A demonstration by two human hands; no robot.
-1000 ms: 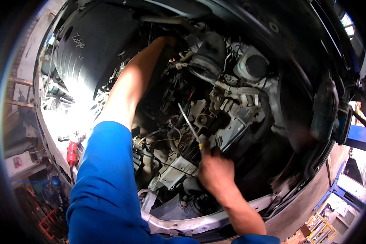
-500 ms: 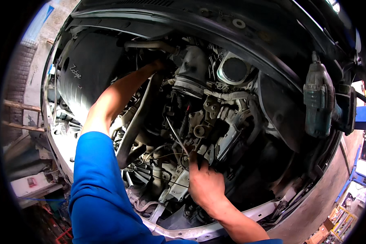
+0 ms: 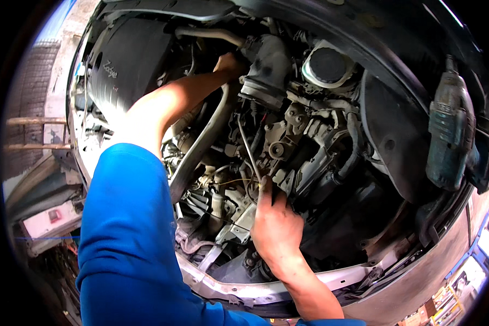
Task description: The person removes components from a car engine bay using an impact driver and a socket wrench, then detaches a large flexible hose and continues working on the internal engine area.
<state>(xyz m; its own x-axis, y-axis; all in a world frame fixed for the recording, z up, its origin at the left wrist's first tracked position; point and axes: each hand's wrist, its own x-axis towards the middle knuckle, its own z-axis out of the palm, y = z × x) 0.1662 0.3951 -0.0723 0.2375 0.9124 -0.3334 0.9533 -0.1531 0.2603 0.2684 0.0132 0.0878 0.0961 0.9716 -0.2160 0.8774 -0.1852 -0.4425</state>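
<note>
My left arm, in a blue sleeve, reaches deep into a car's engine bay. My left hand is at the back, beside the thick grey air intake duct and close to the upper end of a long dark hose. Its fingers are hidden in shadow among the parts. Nearer to me, my right hand is closed round the lower end of a long thin metal rod. The rod slants up and left, its far end between the hose and a bracket with a round pulley. Any handle is covered by my fingers.
A black engine cover lies at the far left. A round-capped reservoir sits at the back right. A cordless impact driver rests on the right edge of the bay. The pale front crossmember runs below my right wrist.
The view has shifted, so the engine bay sits further right and higher in the picture. Both hands stay at about the same parts; the left wrist shows more bend.
</note>
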